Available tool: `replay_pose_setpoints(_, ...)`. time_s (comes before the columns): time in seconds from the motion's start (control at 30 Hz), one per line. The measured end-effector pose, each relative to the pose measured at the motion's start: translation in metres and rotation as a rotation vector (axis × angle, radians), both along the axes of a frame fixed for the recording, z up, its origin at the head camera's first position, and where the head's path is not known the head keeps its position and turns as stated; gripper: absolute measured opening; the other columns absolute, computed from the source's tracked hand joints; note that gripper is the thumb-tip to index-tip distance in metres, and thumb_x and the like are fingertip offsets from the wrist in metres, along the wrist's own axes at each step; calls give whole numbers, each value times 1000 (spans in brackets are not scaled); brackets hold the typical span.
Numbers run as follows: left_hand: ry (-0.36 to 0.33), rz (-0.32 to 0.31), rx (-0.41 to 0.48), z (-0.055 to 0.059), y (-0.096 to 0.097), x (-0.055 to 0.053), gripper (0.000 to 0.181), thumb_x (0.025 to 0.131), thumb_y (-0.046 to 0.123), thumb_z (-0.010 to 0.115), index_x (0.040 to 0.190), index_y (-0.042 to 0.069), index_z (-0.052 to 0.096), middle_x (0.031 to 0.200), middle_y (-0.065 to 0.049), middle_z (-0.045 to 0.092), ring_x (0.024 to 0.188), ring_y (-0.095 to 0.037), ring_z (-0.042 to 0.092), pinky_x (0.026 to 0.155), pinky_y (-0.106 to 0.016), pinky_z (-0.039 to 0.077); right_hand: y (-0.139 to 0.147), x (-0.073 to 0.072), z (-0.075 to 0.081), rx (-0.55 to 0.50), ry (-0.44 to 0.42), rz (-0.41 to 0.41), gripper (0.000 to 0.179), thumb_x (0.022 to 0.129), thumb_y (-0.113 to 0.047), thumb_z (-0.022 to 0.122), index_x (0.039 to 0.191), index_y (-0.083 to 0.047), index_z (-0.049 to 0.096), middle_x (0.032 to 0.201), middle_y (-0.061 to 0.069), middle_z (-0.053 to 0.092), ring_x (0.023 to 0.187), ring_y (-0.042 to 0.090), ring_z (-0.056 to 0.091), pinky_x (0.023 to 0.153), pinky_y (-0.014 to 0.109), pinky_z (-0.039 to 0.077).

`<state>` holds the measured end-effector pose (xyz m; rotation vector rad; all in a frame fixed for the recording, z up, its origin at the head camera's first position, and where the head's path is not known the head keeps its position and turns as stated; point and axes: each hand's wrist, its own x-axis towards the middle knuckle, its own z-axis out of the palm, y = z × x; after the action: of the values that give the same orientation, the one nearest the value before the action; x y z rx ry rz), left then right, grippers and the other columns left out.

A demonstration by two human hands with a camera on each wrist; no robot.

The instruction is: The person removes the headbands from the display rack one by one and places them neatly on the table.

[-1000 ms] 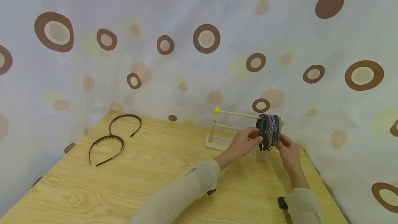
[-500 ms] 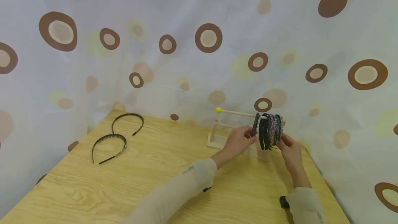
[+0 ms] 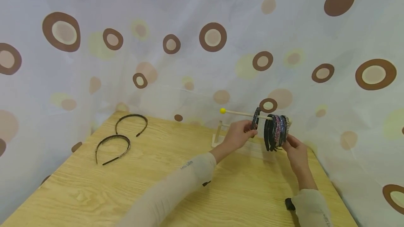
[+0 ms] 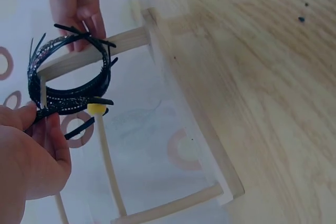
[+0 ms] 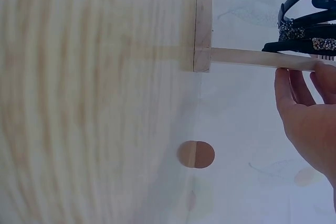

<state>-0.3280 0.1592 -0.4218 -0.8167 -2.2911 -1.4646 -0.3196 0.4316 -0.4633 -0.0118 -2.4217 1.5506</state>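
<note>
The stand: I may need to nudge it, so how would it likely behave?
The stand looks wooden, so should stay stiff. It may tip if pushed high, with the headbands crowded at one end. They might slide along its thin, straight rod.

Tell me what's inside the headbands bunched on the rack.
The rod enters the bunched headbands; through their loops, the left wrist view shows part of the wooden upright. In the head view, the bunch covers the rod's continuation.
</note>
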Motion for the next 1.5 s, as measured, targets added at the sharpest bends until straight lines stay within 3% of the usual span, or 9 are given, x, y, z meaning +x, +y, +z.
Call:
replay_pose_setpoints(0.5,-18,-86,29,38,-19,-6,20,97,24,73,111,9,74,95,7,72,81,0,64,71,-17,51,-2,-2,6,-21,7,-8,64,105,-42,57,153,-3,45,151,20,46,138,35,41,111,54,35)
replay_pose_setpoints(0.6,-26,-114,33,45,-22,-5,20,97,25,74,111,11,75,94,9,71,81,-2,65,72,-18,51,-1,-2,6,-21,3,-7,65,105,-44,57,154,-3,44,152,20,46,139,35,40,111,55,34)
replay_pose_setpoints(0.8,-75,-207,68,58,-28,2,25,97,24,74,115,6,73,93,8,70,88,-23,72,72,-26,58,2,0,5,-25,-14,-1,67,104,-46,56,154,-4,43,153,20,44,141,37,38,112,56,33)
replay_pose_setpoints(0.87,-66,-221,62,62,-31,6,28,97,24,73,117,5,72,93,9,69,87,-21,72,71,-27,58,2,1,5,-28,-15,-3,67,104,-45,57,154,-3,43,153,20,44,141,37,37,112,56,33)
replay_pose_setpoints(1.07,-3,-184,45,69,-47,15,24,97,29,73,115,12,74,95,12,69,86,-4,66,72,-22,53,-1,4,3,-56,-26,6,69,104,-45,58,154,-1,41,154,21,41,141,38,36,113,56,31)
replay_pose_setpoints(1.17,-5,-163,49,68,-58,18,23,97,28,73,116,15,74,97,12,70,89,-5,65,74,-24,53,-3,5,0,-82,-30,5,70,103,-45,59,154,-1,41,155,21,41,141,37,37,113,55,31)
replay_pose_setpoints(1.37,-28,-119,80,65,-78,14,25,98,23,73,117,8,73,99,7,72,83,-10,68,70,-26,56,-3,4,-2,-92,-25,9,72,102,-48,60,154,-1,43,153,18,44,139,36,39,113,54,32)
replay_pose_setpoints(1.5,-27,-125,134,65,-87,13,25,97,19,73,119,6,72,103,1,73,85,-12,69,72,-26,57,-1,3,-1,-90,-26,6,74,101,-51,60,154,-3,43,151,12,48,138,35,40,112,54,33)
